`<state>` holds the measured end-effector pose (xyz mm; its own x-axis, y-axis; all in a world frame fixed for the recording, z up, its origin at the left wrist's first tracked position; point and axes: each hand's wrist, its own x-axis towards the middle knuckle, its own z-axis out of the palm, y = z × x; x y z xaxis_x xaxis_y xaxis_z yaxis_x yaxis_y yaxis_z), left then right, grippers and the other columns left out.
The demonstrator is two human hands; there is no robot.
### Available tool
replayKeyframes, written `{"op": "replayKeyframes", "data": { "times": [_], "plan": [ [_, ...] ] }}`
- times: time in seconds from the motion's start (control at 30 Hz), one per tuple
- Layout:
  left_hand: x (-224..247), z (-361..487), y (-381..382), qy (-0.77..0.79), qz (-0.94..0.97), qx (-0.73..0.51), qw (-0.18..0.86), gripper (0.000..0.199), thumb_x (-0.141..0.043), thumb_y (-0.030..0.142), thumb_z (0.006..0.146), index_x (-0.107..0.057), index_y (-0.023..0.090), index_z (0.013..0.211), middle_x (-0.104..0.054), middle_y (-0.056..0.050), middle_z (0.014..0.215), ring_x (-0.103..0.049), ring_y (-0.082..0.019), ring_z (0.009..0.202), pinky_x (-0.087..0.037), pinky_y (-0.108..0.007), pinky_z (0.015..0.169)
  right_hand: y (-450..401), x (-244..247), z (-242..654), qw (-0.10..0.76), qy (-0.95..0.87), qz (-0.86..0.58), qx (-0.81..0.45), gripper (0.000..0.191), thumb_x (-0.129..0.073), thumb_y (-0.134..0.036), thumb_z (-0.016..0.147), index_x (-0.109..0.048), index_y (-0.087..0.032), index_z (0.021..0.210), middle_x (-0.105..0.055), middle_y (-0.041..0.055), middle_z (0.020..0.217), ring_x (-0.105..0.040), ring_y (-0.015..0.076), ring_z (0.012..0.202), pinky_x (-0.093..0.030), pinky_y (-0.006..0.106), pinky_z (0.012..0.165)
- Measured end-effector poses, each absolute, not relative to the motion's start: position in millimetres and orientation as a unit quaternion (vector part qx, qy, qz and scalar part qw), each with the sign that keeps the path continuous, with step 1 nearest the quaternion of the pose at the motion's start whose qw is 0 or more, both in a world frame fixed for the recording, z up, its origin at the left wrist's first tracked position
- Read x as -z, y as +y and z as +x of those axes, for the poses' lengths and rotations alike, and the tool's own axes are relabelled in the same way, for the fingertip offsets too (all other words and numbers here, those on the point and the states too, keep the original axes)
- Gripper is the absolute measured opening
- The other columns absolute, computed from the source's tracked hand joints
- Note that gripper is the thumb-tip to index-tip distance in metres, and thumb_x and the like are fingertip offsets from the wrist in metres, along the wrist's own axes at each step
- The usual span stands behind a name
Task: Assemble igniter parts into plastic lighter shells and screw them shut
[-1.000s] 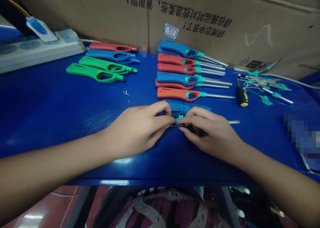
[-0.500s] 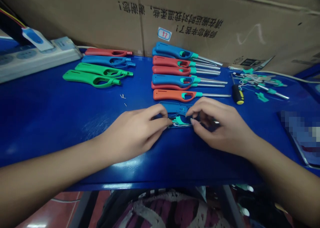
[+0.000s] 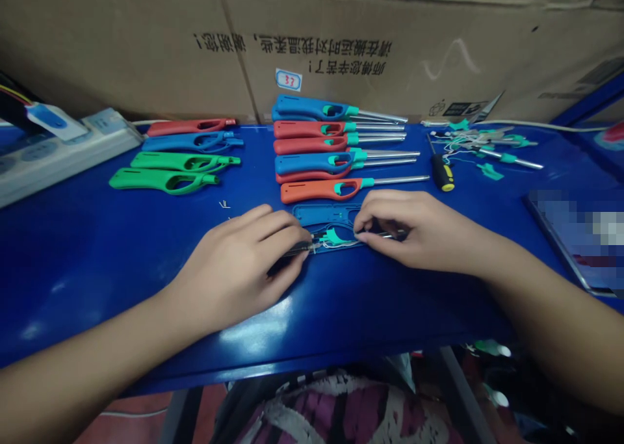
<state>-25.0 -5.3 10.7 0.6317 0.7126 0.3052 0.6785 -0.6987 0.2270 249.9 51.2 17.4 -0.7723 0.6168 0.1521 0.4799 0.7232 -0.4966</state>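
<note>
An opened blue gas lighter lies in front of me on the table. Its bare half-shell [image 3: 312, 215] is at the back; the nearer half-shell [image 3: 336, 249] holds a green trigger [image 3: 335, 237] and thin white wires. My left hand [image 3: 248, 262] is closed around a dark, partly see-through piece at the lighter's handle end, mostly hidden by the fingers. At the other end, my right hand [image 3: 419, 229] pinches the front of the lighter, where a metal tube [image 3: 387, 235] shows under the fingers.
Assembled lighters [image 3: 312, 190] in several colours lie behind my hands. Red, blue and green empty casings [image 3: 160, 179] are at the left, near a power strip [image 3: 73, 151]. A screwdriver [image 3: 442, 171] and loose lighter innards [image 3: 507, 156] lie right. A cardboard box [image 3: 146, 54] stands behind.
The camera view has shifted. My left hand has drawn slightly left from the green trigger, and a dark piece now shows between its fingers. My right hand keeps its pinch at the front.
</note>
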Motion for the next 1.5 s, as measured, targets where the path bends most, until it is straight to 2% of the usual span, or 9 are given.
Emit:
{"op": "replayKeyframes", "data": {
  "times": [0.13, 0.23, 0.4, 0.6, 0.77, 1.03, 1.2, 1.37, 1.5],
  "plan": [
    [-15, -30, -3, 0.404, 0.898, -0.167, 0.044, 0.019, -0.055, 0.029, 0.097, -0.072, 0.020, 0.097, -0.074, -0.005, 0.095, -0.068, -0.021, 0.088, -0.054, -0.035, 0.078, 60, -19, 258, 0.184, -0.914, -0.307, -0.190, 0.007, -0.064, -0.022, 0.090, -0.068, -0.020, 0.095, -0.067, 0.0032, 0.091, -0.055, 0.0132, 0.071, -0.042, 0.026, 0.066],
    [-14, -31, -1, 0.415, 0.894, -0.161, 0.056, 0.020, -0.055, 0.030, 0.097, -0.074, 0.021, 0.099, -0.075, -0.004, 0.098, -0.070, -0.021, 0.090, -0.055, -0.033, 0.075, 61, -17, 258, 0.184, -0.917, -0.278, -0.218, 0.007, -0.065, -0.026, 0.091, -0.068, -0.020, 0.092, -0.067, 0.0045, 0.092, -0.059, 0.0149, 0.077, -0.044, 0.027, 0.069],
    [-13, -31, 0, 0.427, 0.884, -0.160, 0.102, 0.022, -0.054, 0.028, 0.099, -0.074, 0.021, 0.102, -0.075, -0.003, 0.100, -0.071, -0.019, 0.089, -0.055, -0.029, 0.070, 53, -6, 245, 0.163, -0.920, -0.269, -0.232, 0.006, -0.063, -0.023, 0.093, -0.068, -0.019, 0.094, -0.068, 0.0034, 0.093, -0.060, 0.0139, 0.081, -0.043, 0.026, 0.068],
    [-10, -22, -5, 0.377, 0.903, -0.196, 0.057, 0.023, -0.058, 0.025, 0.096, -0.073, 0.021, 0.114, -0.071, -0.008, 0.115, -0.062, -0.025, 0.105, -0.053, -0.041, 0.090, 51, -5, 241, 0.139, -0.935, -0.266, -0.189, 0.010, -0.060, -0.023, 0.096, -0.068, -0.019, 0.092, -0.070, 0.0023, 0.092, -0.063, 0.0133, 0.080, -0.043, 0.025, 0.068],
    [-3, -19, -10, 0.335, 0.925, -0.174, 0.038, 0.031, -0.055, 0.025, 0.098, -0.069, 0.023, 0.126, -0.068, -0.008, 0.129, -0.059, -0.029, 0.118, -0.049, -0.048, 0.100, 50, -9, 241, 0.133, -0.941, -0.263, -0.165, 0.012, -0.058, -0.023, 0.098, -0.069, -0.018, 0.093, -0.070, 0.0035, 0.093, -0.065, 0.0144, 0.081, -0.045, 0.026, 0.069],
    [3, -21, -12, 0.323, 0.931, -0.166, 0.025, 0.032, -0.051, 0.026, 0.101, -0.069, 0.021, 0.127, -0.068, -0.009, 0.128, -0.063, -0.028, 0.113, -0.051, -0.046, 0.096, 53, -6, 241, 0.156, -0.925, -0.266, -0.223, 0.010, -0.064, -0.024, 0.095, -0.069, -0.018, 0.090, -0.069, 0.0026, 0.088, -0.064, 0.0140, 0.080, -0.045, 0.025, 0.070],
    [5, -19, -13, 0.339, 0.924, -0.172, 0.041, 0.032, -0.051, 0.026, 0.101, -0.068, 0.022, 0.128, -0.068, -0.009, 0.129, -0.062, -0.028, 0.114, -0.052, -0.047, 0.097, 49, -12, 240, 0.132, -0.937, -0.277, -0.166, 0.013, -0.061, -0.026, 0.097, -0.068, -0.018, 0.089, -0.070, 0.0025, 0.089, -0.064, 0.0136, 0.079, -0.043, 0.025, 0.067],
    [5, -16, -12, 0.353, 0.918, -0.172, 0.058, 0.032, -0.050, 0.025, 0.101, -0.069, 0.019, 0.125, -0.067, -0.011, 0.126, -0.061, -0.028, 0.113, -0.053, -0.047, 0.095, 46, -14, 240, 0.105, -0.944, -0.278, -0.144, 0.015, -0.056, -0.026, 0.099, -0.069, -0.020, 0.098, -0.071, 0.0032, 0.097, -0.066, 0.0146, 0.083, -0.045, 0.025, 0.069],
    [5, -16, -14, 0.349, 0.921, -0.166, 0.047, 0.032, -0.050, 0.024, 0.101, -0.068, 0.018, 0.127, -0.066, -0.011, 0.127, -0.060, -0.029, 0.114, -0.053, -0.047, 0.093, 51, -13, 247, 0.140, -0.933, -0.296, -0.151, 0.017, -0.055, -0.022, 0.096, -0.069, -0.021, 0.107, -0.068, 0.0052, 0.105, -0.066, 0.0171, 0.090, -0.048, 0.027, 0.075]
  ]
}}
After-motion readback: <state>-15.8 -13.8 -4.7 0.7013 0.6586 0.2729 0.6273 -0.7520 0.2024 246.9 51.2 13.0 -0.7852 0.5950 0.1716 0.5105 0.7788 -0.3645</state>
